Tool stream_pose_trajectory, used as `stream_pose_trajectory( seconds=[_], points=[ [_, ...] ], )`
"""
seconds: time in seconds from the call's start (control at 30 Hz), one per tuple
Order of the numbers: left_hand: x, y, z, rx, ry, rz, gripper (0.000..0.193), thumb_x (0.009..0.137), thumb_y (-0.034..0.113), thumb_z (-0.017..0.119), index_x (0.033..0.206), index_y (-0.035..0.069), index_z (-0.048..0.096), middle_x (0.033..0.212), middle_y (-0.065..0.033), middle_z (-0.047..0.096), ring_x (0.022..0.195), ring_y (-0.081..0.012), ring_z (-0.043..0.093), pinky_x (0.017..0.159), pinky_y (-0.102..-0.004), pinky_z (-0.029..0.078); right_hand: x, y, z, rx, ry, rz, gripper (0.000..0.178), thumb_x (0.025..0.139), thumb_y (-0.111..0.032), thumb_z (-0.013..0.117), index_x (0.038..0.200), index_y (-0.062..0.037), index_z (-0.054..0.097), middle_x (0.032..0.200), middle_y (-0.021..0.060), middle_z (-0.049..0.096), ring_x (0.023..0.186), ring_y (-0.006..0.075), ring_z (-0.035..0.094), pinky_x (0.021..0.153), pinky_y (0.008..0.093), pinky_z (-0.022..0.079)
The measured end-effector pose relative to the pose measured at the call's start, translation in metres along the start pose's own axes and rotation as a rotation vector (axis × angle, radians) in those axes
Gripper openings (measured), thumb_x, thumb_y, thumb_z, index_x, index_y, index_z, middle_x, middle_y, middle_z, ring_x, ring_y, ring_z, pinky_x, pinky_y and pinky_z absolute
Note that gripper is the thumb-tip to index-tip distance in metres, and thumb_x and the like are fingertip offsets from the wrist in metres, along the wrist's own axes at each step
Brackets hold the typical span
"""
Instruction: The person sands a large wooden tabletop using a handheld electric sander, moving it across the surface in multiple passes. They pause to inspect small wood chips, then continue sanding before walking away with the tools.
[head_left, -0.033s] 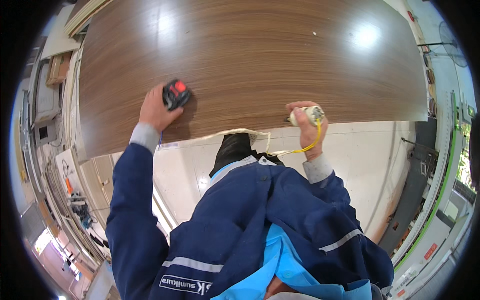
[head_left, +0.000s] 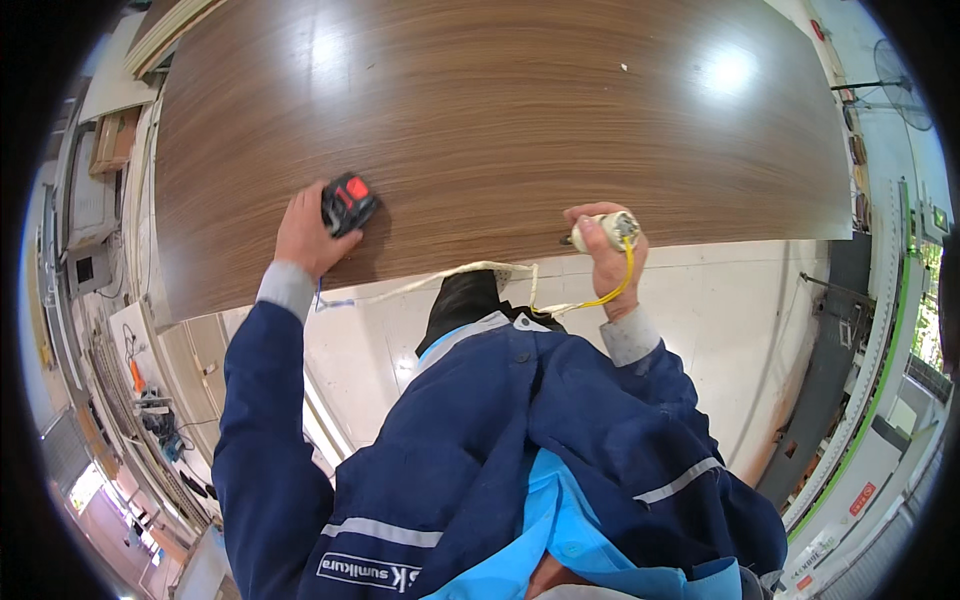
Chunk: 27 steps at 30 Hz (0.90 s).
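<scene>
My left hand (head_left: 305, 235) is closed round a black and red block shaped like a power-tool battery pack (head_left: 349, 205), at the near left part of a brown wood-grain panel (head_left: 480, 130). A thin blue wire (head_left: 330, 303) hangs below that wrist. My right hand (head_left: 618, 268) grips a cream cylinder with a metal-looking end (head_left: 603, 232), perhaps a small motor, near the panel's front edge. A short dark tip sticks out on its left. From its other end yellow wires (head_left: 620, 288) loop down toward a white wrapped cable (head_left: 440, 275) running along the edge.
Stacked boards (head_left: 165, 45) lie at the far left. A side shelf holds tools (head_left: 160, 425) and cords. To the right stand a long machine with a green strip (head_left: 868, 410) and a fan (head_left: 895, 85). Pale tiled floor (head_left: 720, 320) shows below the panel.
The battery-like block has shifted slightly down and left with my left hand. More of the blue wire shows. My right hand and the cylinder have moved slightly left.
</scene>
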<state>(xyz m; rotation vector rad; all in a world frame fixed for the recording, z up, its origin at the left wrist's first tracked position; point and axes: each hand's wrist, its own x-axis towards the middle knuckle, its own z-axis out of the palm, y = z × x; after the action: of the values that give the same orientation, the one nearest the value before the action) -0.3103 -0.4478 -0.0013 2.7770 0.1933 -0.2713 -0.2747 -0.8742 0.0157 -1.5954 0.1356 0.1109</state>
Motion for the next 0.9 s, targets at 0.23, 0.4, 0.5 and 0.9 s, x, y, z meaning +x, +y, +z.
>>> stream_pose_trajectory(
  seconds=[0.23, 0.4, 0.5, 0.9],
  points=[
    [0.014, -0.034, 0.0, -0.075, 0.242, -0.335, 0.081, 0.073, 0.039, 0.09, 0.134, 0.0, 0.054, 0.128, -0.0229, 0.064, 0.123, -0.0417, 0.058, 0.107, -0.0477, 0.046, 0.025, 0.023, 0.022, -0.01, -0.052, -0.092, 0.018, 0.091, -0.01, 0.078, 0.105, -0.0017, 0.071, 0.094, 0.0044, 0.075, 0.081, 0.009, 0.067, 0.073, 0.0253, 0.055],
    [0.062, -0.043, -0.004, -0.014, 0.328, -0.493, 0.076, 0.071, 0.05, 0.09, 0.121, 0.0, 0.061, 0.123, -0.0254, 0.068, 0.117, -0.0417, 0.065, 0.1, -0.0487, 0.051, 0.036, 0.023, 0.017, -0.054, -0.03, -0.073, 0.015, 0.094, -0.012, 0.075, 0.103, -0.0006, 0.071, 0.098, 0.0088, 0.076, 0.089, 0.014, 0.07, 0.081, 0.0288, 0.056],
    [0.078, -0.047, -0.009, -0.063, 0.269, -0.544, 0.083, 0.072, 0.053, 0.088, 0.127, -0.002, 0.06, 0.126, -0.0254, 0.067, 0.118, -0.0412, 0.065, 0.101, -0.0478, 0.051, 0.034, 0.016, 0.015, -0.076, -0.004, -0.087, 0.017, 0.092, -0.013, 0.079, 0.102, -0.002, 0.07, 0.093, 0.0044, 0.074, 0.079, 0.0088, 0.066, 0.072, 0.0251, 0.055],
    [0.088, -0.043, -0.017, 0.005, 0.23, -0.579, 0.09, 0.074, 0.057, 0.086, 0.135, -0.002, 0.055, 0.132, -0.0247, 0.064, 0.124, -0.0393, 0.062, 0.106, -0.0462, 0.049, 0.039, 0.036, 0.018, -0.098, -0.01, -0.091, 0.017, 0.091, -0.013, 0.08, 0.1, -0.0033, 0.07, 0.092, 0.0017, 0.072, 0.083, 0.0098, 0.065, 0.077, 0.0263, 0.053]
  ],
)
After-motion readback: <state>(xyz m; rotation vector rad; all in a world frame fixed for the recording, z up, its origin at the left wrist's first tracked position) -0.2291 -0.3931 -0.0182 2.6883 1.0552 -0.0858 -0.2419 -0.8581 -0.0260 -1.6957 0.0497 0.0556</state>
